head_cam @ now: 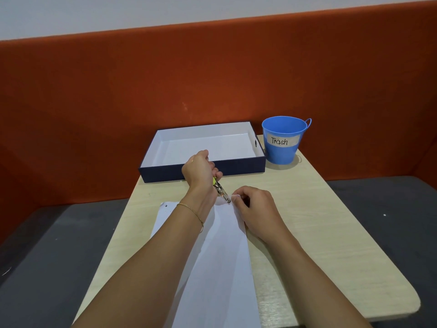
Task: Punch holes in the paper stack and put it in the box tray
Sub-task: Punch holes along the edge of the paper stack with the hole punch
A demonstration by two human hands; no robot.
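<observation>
A white paper stack [222, 256] lies lengthwise on the light wooden table [319, 233], with a punched hole showing near its far left corner. My left hand [201, 170] grips a small hand punch [221, 190] with yellow-green handles, its metal jaws over the far edge of the paper. My right hand [254, 210] pinches the far right corner of the stack just beside the jaws. The box tray [203, 170], dark blue outside and white inside, stands beyond the paper at the table's far edge.
A blue bucket [283, 140] labelled "Trash" stands to the right of the tray. An orange padded backrest [165, 91] rises behind the table, and dark grey seat cushions [35, 245] lie on both sides.
</observation>
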